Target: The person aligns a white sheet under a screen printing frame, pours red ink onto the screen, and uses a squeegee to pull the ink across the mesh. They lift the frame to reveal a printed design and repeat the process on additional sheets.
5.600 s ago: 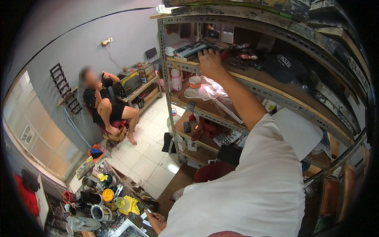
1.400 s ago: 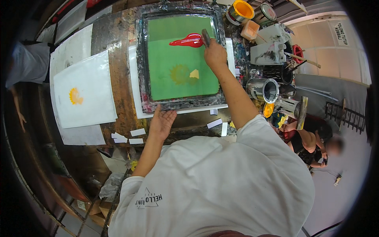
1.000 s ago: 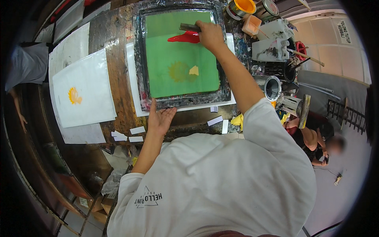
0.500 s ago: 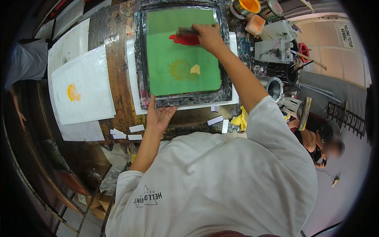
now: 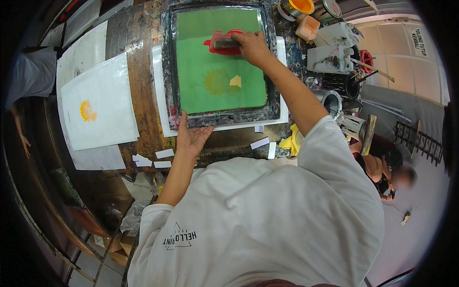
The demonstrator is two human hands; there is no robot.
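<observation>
A silk-screen frame (image 5: 172, 95) with a dark, ink-stained border and green mesh lies on the table before me. My right hand (image 5: 252, 48) is closed around a small squeegee (image 5: 226, 44), which rests on a pool of red ink (image 5: 221, 35) in the upper part of the mesh. At the near left corner of the frame, my left hand (image 5: 192, 140) touches the border with fingers and thumb spread. Nearer than the ink, the mesh bears a faint yellowish sun-like shape (image 5: 216, 82) and a pale yellow patch (image 5: 235, 81). White paper (image 5: 158, 81) sticks out under the frame.
To the left lies a printed white sheet (image 5: 110, 115) with a yellow-orange motif. Paper scraps (image 5: 165, 153) lie along the near edge. Ink cans (image 5: 301, 6), plastic jugs (image 5: 330, 58) and a yellow cloth (image 5: 290, 142) crowd the right. Other people are at far left and right.
The squeegee in my right hand has come slightly toward me and now lies over the red ink, with ink showing on its far side. My left hand stays at the frame's near edge.
</observation>
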